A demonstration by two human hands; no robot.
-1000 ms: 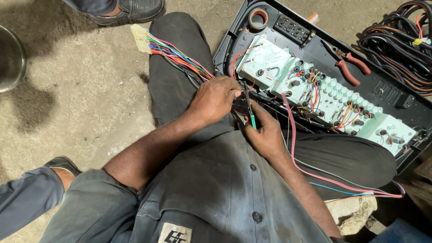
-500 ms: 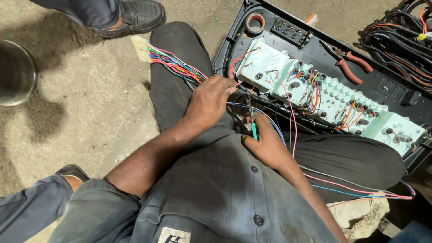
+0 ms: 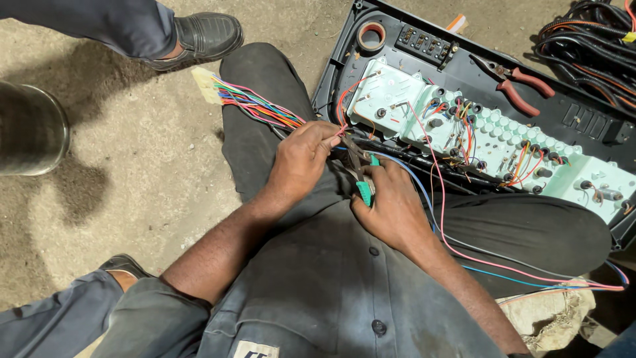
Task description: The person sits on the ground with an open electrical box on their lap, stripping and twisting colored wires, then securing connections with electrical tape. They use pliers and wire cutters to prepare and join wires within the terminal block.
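I sit on the ground with a bundle of coloured wires (image 3: 255, 106) lying across my thigh. My left hand (image 3: 301, 159) is closed around wires from that bundle where they meet a red wire. My right hand (image 3: 391, 202) grips green-handled pliers (image 3: 363, 182), whose jaws point up at the wires held by the left hand. Just beyond both hands lies a black panel (image 3: 570, 119) carrying a pale green circuit board (image 3: 490, 136) with many small wires and sockets. Pink and blue wires (image 3: 530, 272) trail over my right leg.
Red-handled pliers (image 3: 517, 89) and a roll of tape (image 3: 371, 36) rest on the black panel. A black wire harness (image 3: 589, 40) lies at the top right. Another person's black shoe (image 3: 199, 36) stands at the top left, a metal container (image 3: 30, 129) at the left edge.
My hands have shifted slightly; the left hand has closed tighter on the wires and the pliers have come up closer to them. The view has drifted, showing more of the shoe and container.
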